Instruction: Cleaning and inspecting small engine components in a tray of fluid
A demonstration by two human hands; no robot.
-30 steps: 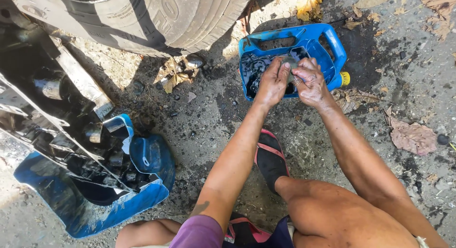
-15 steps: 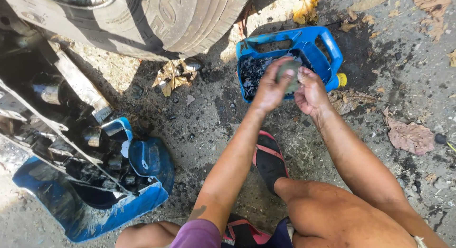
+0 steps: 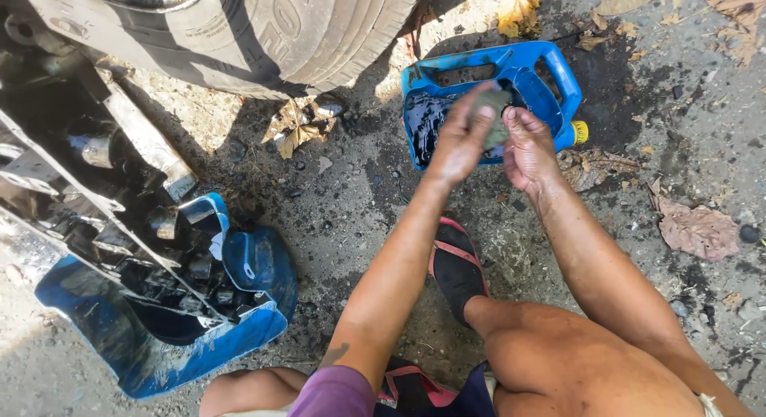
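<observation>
Landmark: blue can (image 3: 558,74), cut open along one side, lying flat with dark oil pooled inside.

Far left of the can and nearer the camera – larger cut-open blue container (image 3: 144,361), loaded with blackened metal parts. Up and left of the can – tyre (image 3: 279,34); between tyre and can, a crumpled dry leaf (image 3: 295,126) on oil-stained ground.

Directly over the can's open side – left hand (image 3: 459,142), fingers curled onto a small grey-green part (image 3: 495,106). Just right of it, right hand (image 3: 527,150), fingertips closed against the same part's lower edge. Gripped from both sides, clear of the oil, held above the can.

At the can's right-hand end – yellow cap (image 3: 580,132). Further right, well apart – large brown leaf (image 3: 698,229). Below the can, between the forearms – dark sandal (image 3: 456,265).

Step in hand, judged from posture: rubbing or wiping the part over the can, so that drips fall inside. Next move calls for a firm two-handed hold on a slippery piece and a position kept above the opening.
</observation>
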